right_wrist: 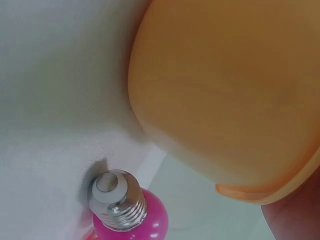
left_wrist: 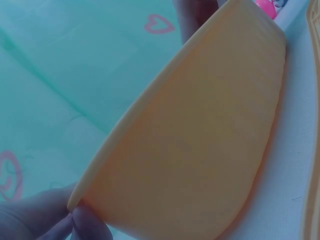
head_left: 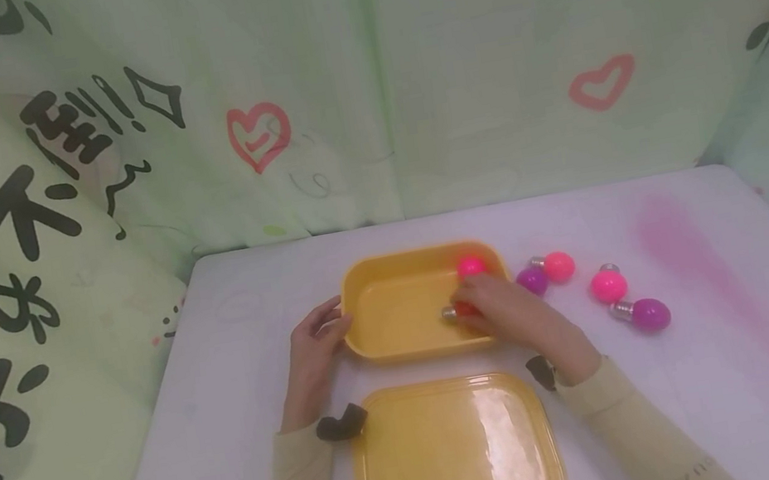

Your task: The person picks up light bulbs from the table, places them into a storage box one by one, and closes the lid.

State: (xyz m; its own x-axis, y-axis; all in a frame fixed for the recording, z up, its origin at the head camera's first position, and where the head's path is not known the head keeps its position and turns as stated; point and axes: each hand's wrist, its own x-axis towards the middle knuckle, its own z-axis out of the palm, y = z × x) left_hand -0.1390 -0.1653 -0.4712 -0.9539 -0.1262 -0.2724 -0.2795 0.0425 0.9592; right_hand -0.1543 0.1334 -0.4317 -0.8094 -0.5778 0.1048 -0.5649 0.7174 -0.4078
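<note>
A yellow plastic container stands on the table with its open side up. At its left end my left hand pinches the rim; the left wrist view shows the thumb and fingers on either side of the edge. My right hand reaches over the right side and grips a red light bulb inside, its metal screw base pointing left. Partly behind that hand, a pink bulb lies in the container's back right corner. The right wrist view has the container's outer wall and a magenta bulb beside it.
Right of the container lie a purple bulb, a coral bulb, a pink bulb and another purple bulb. A yellow lid lies flat in front, between the forearms. A printed curtain hangs behind the table.
</note>
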